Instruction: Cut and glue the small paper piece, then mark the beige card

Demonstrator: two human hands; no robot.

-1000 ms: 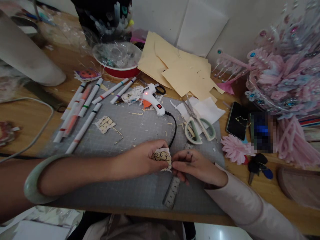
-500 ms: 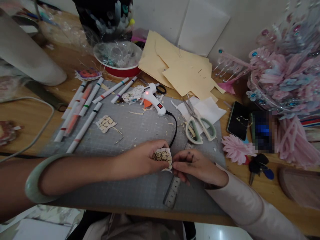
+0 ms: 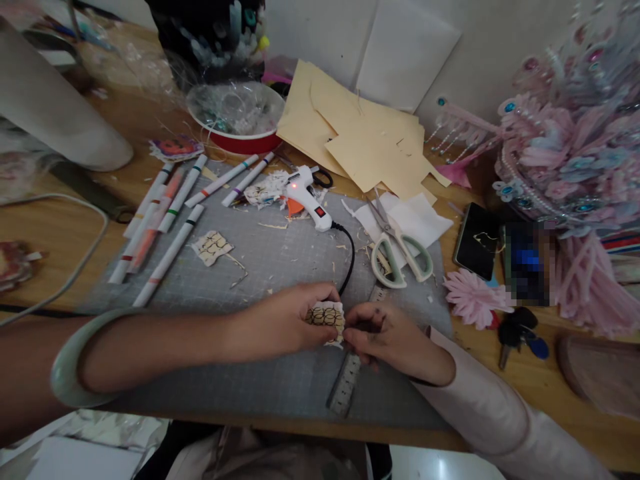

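My left hand [image 3: 280,323] pinches a small piece of white paper with black loop patterns [image 3: 326,316] just above the grey cutting mat [image 3: 260,267]. A pale green bangle [image 3: 67,367] sits on that forearm. My right hand [image 3: 387,337], in a pale pink sleeve, grips the right edge of the same patterned paper with its fingertips. A metal ruler [image 3: 345,383] lies on the mat under my right hand. A second patterned scrap [image 3: 211,247] lies further left on the mat.
A white glue gun [image 3: 306,197] with a lit red lamp and black cord lies at the mat's far edge. Scissors [image 3: 397,247], several markers [image 3: 165,223], tan paper sheets [image 3: 360,143], a red bowl [image 3: 240,120], a phone [image 3: 474,241], keys [image 3: 517,330] and pink ornaments [image 3: 565,160] surround the mat.
Both hands have stayed in place. The patterned paper has tilted and curled slightly between the fingers, and my right fingertips have closed in on its edge.
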